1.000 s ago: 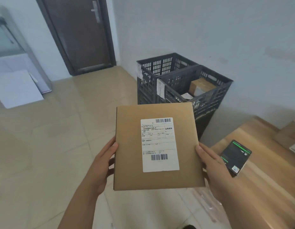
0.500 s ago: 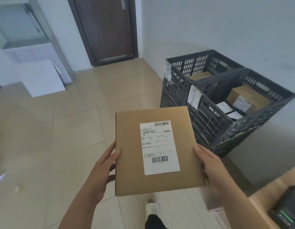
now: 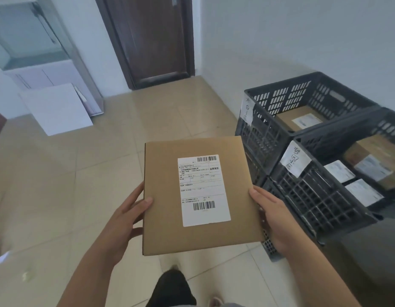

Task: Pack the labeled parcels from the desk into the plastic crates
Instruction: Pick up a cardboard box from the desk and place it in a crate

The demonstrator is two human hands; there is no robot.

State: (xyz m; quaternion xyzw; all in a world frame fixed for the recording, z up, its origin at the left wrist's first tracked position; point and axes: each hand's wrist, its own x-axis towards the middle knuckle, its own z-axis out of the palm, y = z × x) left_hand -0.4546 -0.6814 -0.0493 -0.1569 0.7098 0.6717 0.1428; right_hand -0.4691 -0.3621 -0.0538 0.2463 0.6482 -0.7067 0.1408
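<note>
My left hand (image 3: 123, 220) and right hand (image 3: 273, 220) grip parcel (image 3: 198, 196) by side edges, label up; keep level, read label, match tag on crate (image 3: 320, 196) right of right hand

The parcel (image 3: 167, 196) is plain brown with a white barcoded label (image 3: 203, 190); the crates (image 3: 309, 196) are dark grey lattice; the floor (image 3: 59, 185) is beige tile.
</note>
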